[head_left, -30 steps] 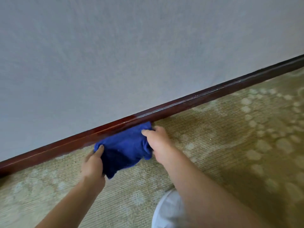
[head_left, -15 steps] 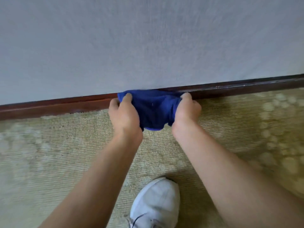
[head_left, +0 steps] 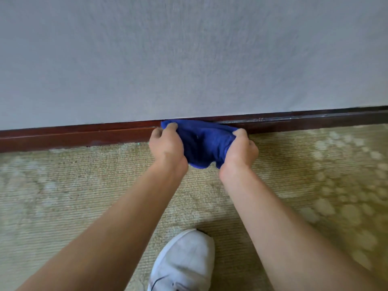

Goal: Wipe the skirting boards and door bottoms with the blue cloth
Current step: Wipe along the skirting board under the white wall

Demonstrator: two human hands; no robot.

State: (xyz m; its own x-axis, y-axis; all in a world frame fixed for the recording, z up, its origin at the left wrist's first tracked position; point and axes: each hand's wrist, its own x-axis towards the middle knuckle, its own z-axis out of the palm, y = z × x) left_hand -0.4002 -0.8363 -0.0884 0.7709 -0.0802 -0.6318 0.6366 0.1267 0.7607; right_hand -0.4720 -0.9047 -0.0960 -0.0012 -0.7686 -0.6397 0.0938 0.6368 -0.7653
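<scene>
A blue cloth (head_left: 202, 141) is bunched between both hands and its top edge presses against the dark red-brown skirting board (head_left: 84, 135), which runs across the foot of the wall. My left hand (head_left: 167, 147) grips the cloth's left end, fingers curled over its top. At the right end, my right hand (head_left: 239, 151) holds the cloth the same way. The stretch of board behind the cloth is hidden. No door is in view.
A pale grey textured wall (head_left: 189, 55) fills the upper half. Beige patterned carpet (head_left: 73, 185) covers the floor up to the board. My white shoe (head_left: 184, 263) stands on the carpet below the hands.
The view has swung from slanted to square onto the wall. Both hands went from holding the cloth loosely on the carpet to gripping its ends against the board.
</scene>
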